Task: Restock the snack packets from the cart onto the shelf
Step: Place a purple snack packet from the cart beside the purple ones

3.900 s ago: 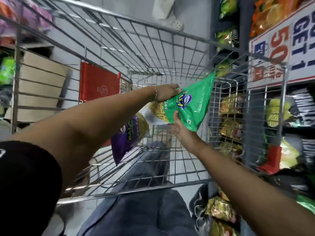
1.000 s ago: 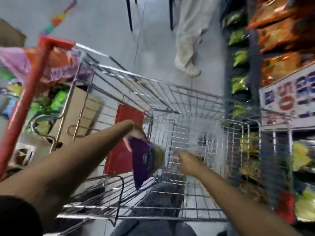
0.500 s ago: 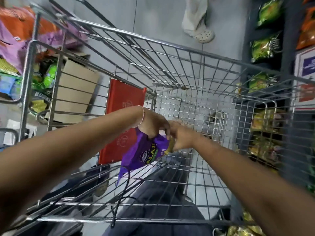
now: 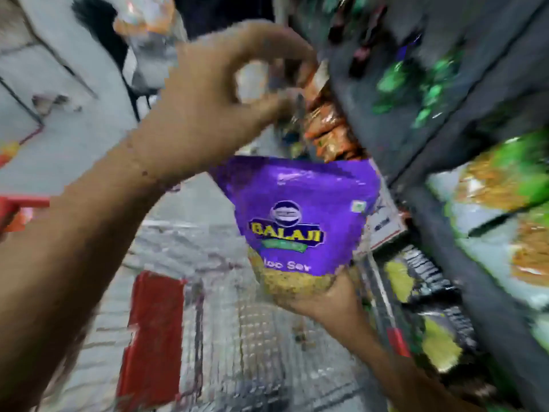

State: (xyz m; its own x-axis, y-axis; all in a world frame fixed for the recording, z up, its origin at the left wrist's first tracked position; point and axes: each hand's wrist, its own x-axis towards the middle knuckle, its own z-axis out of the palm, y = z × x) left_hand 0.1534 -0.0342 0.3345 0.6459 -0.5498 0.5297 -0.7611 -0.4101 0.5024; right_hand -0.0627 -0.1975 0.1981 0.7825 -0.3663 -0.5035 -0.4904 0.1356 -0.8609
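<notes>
Lifted from the cart, glossy purple packet (image 4: 300,215) rests in right hand (image 4: 323,295); left hand (image 4: 208,108) empty, curled.

Glossy purple foil-look plastic snack packet (image 4: 300,215), clear lower panel over rough yellow snack, shiny crinkled plastic packets (image 4: 502,185) right of it, wire metal cart (image 4: 255,331) beneath, matt dark shelf (image 4: 416,120) edge.

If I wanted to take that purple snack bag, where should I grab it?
Probably the flat purple top of the purple snack bag, pinched from above. It stands upright, and the right hand already cups its bulging bottom, so the top edge is free. The left hand hovers just above it, fingers curled, holding nothing that shows.
</notes>
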